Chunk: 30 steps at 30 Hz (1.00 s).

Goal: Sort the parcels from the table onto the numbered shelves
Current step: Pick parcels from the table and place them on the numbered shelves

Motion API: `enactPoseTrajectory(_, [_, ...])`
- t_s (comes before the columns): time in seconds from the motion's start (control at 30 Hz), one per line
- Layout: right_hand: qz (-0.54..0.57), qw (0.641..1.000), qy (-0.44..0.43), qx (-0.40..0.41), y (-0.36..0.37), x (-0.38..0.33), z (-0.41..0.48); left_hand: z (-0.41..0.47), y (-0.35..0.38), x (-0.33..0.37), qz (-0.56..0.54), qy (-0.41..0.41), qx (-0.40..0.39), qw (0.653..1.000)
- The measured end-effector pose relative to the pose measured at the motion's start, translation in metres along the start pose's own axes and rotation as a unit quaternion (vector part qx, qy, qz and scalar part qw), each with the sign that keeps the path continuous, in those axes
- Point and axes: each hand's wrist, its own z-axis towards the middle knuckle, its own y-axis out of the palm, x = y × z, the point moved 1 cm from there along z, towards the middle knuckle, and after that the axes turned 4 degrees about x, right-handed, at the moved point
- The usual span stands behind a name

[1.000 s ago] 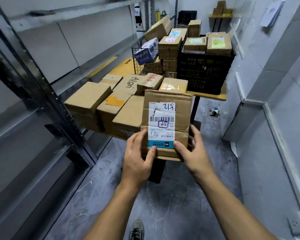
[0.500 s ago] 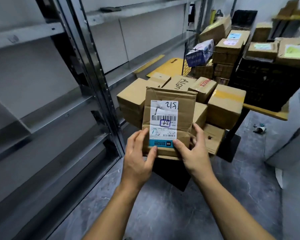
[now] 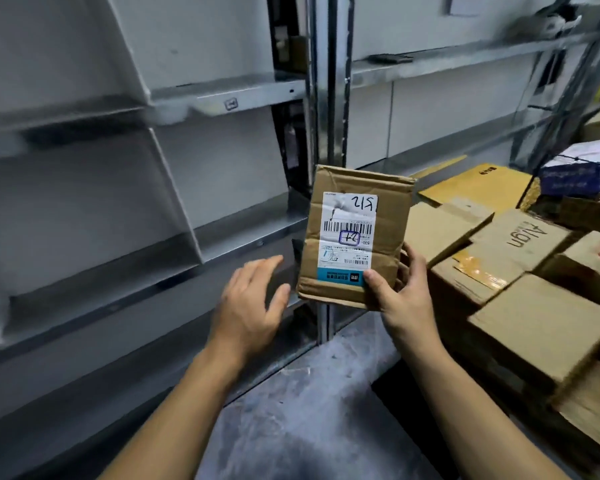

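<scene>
Let go of the parcel (image 3: 355, 237) with the left hand (image 3: 250, 306), now hanging open just left of the parcel, fingers (image 3: 264, 268) spread and clear of the cardboard. Left to the right hand (image 3: 406, 299) alone, thumb pressed on the blue strip at the parcel's lower right, other fingers curled behind its right edge. Turned leftward toward the shelves (image 3: 222, 237): shelf upright (image 3: 329, 98) now straight behind the parcel, no longer off to its left; piled boxes (image 3: 520, 244) shifted from behind the parcel to its right.
</scene>
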Motion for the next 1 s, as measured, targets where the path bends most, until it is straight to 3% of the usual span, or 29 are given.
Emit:
enactPoseTrajectory(0.17, [0.014,0.994,-0.023,-0.110,0.052,-0.011,0.000,-0.016,-0.064,-0.034,0.240,-0.061,-0.046,0.968])
enactPoseTrajectory(0.27, [0.015,0.981,-0.035,-0.188,0.087,-0.026,-0.015,-0.040,-0.107,-0.040,0.316,-0.120,-0.059,0.939])
enactPoseTrajectory(0.47, [0.051,0.953,-0.043,-0.294,0.155,-0.061,-0.063,-0.094,-0.194,-0.048,0.374,-0.240,-0.044,0.895])
enactPoseTrajectory(0.6, [0.090,0.928,-0.046,-0.359,0.203,-0.092,-0.110,-0.135,-0.258,-0.049,0.399,-0.294,0.006,0.869])
enactPoseTrajectory(0.8, [0.133,0.891,-0.071,-0.427,0.272,-0.130,-0.198,-0.205,-0.344,-0.066,0.431,-0.337,0.041,0.836])
enactPoseTrajectory(1.0, [0.157,0.884,-0.078,-0.434,0.349,-0.161,-0.285,-0.261,-0.434,-0.108,0.452,-0.336,0.063,0.824])
